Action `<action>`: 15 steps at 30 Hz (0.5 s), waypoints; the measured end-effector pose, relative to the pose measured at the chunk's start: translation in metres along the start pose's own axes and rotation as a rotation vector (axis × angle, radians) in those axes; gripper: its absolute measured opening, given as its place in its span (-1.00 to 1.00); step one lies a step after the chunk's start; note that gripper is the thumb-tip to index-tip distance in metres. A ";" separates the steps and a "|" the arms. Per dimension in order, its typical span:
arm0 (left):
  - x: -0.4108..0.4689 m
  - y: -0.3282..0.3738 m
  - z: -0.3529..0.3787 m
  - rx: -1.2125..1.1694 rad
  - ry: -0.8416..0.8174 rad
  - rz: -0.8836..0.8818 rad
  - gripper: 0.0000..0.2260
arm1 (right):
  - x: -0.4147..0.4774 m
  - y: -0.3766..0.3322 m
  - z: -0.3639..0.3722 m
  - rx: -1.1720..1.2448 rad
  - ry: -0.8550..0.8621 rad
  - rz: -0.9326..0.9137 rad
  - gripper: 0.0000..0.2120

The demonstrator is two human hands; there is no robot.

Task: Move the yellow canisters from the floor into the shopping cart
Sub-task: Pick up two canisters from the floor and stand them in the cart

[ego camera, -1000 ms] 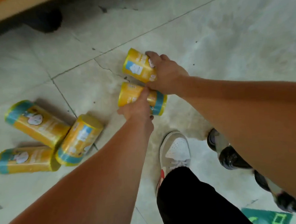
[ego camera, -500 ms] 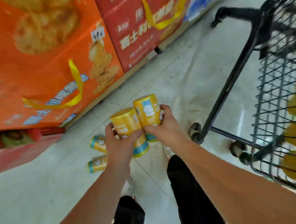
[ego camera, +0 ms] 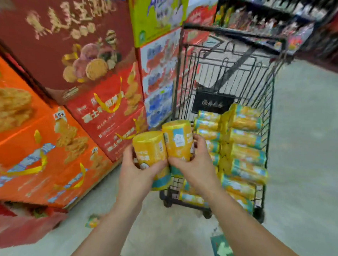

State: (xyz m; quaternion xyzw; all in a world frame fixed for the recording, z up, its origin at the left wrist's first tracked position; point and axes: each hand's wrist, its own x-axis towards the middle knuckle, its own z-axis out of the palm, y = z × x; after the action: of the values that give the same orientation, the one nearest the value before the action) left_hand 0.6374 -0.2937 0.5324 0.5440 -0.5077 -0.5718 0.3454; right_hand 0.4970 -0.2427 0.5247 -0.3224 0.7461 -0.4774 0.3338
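Risk: two canisters pressed side by side, each in one grip only, tops free. Either could tip or slip out while being lifted over wall of shopping cart (ego camera: 232,32). Stacked canisters (ego camera: 243,154) inside cart already piled high, so new ones may roll off.

Left grip (ego camera: 135,173) curled round left canister (ego camera: 149,147), just before cart's near end. Right grip (ego camera: 194,169) wrapped round right canister (ego camera: 177,141), touching its neighbour.

Blurred yellow scrap (ego camera: 92,221) on floor left of cart, possibly another canister.

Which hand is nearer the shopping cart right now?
Right. The right hand, gripping one canister, overlaps the shopping cart's near end; the left hand, gripping another canister, sits further left, off it.
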 end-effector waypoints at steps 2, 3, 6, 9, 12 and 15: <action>-0.031 0.002 0.052 -0.015 -0.010 0.004 -0.47 | -0.007 0.011 -0.063 -0.051 0.023 -0.039 -0.30; -0.046 -0.001 0.077 -0.038 -0.003 -0.016 -0.45 | -0.010 0.015 -0.093 -0.087 0.005 -0.053 -0.29; -0.081 -0.018 0.140 -0.126 0.060 -0.133 -0.44 | -0.012 0.031 -0.164 -0.236 -0.058 -0.083 -0.25; -0.100 -0.040 0.174 -0.190 0.207 -0.321 -0.42 | -0.004 0.046 -0.197 -0.386 -0.117 -0.109 -0.23; -0.101 -0.057 0.190 -0.246 0.312 -0.433 -0.41 | 0.018 0.056 -0.200 -0.528 -0.180 -0.148 -0.19; -0.084 -0.075 0.197 -0.280 0.379 -0.513 -0.44 | 0.051 0.061 -0.185 -0.654 -0.263 -0.204 -0.16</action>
State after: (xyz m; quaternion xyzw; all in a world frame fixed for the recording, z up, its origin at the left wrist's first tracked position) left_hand 0.4720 -0.1555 0.4625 0.6978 -0.1978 -0.5929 0.3499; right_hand 0.3092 -0.1714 0.5181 -0.5434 0.7741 -0.1988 0.2567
